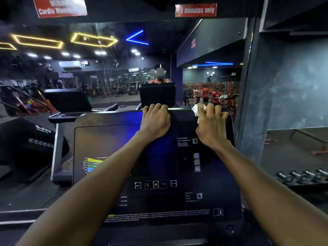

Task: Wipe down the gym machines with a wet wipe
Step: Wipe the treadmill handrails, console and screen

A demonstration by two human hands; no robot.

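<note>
The left hand point(155, 119) is lying on the upper edge of the glossy black treadmill console point(156, 167), its fingers curling over the top rim and holding on to it. The right hand point(211, 123) is resting on the console's upper right corner, fingers bent and gripping a crumpled white wet wipe point(196, 110) against that corner — the wipe is showing just left of the knuckles. Both forearms are reaching across the console's dark screen, covering part of it; a small coloured chart point(93, 165) and a yellow-framed OK button point(155, 184) are showing below them. Directly behind the console a large wall mirror point(106, 71) is reflecting the gym hall, yellow and blue light strips and the person at the machine. Above it a red sign reading "15 minutes only" point(195, 10) is hanging. To the left another black treadmill point(67, 102) is standing close by; low on the right, a row of dumbbells point(303, 176) is sitting near a grey wall point(292, 82).
</note>
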